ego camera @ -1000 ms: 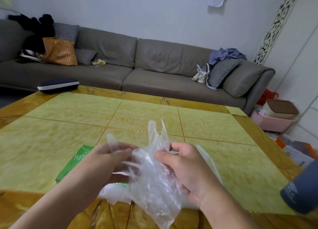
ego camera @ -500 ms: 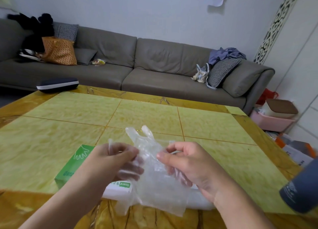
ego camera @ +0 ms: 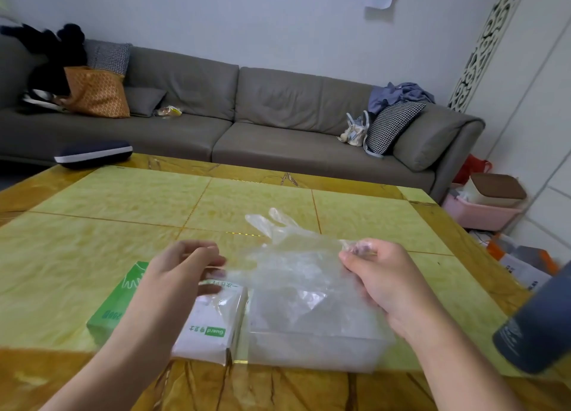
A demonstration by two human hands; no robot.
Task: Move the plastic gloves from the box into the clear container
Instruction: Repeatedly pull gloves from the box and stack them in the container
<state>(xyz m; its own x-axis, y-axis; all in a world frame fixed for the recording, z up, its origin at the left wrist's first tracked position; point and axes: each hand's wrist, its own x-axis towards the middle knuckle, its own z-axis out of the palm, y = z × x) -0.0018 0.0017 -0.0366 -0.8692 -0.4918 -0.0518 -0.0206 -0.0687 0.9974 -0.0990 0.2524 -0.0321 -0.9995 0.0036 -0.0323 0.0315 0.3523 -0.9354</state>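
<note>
A thin clear plastic glove is stretched flat in the air between my two hands, its fingers pointing away from me. My left hand pinches its left edge above the green and white glove box. My right hand pinches the right edge, bunched at my fingertips. The glove hangs over the clear container, which stands on the table just right of the box. What lies inside the container is hard to tell through the film.
The yellow-green tiled table extends far ahead. A dark grey cylinder stands at the right edge of view, close to my right forearm. A navy case lies at the far left table edge. A grey sofa is behind.
My hands have moved apart and pulled the crumpled glove out flat. The glove now hangs lower, over the clear container, and the box and container have come into view.
</note>
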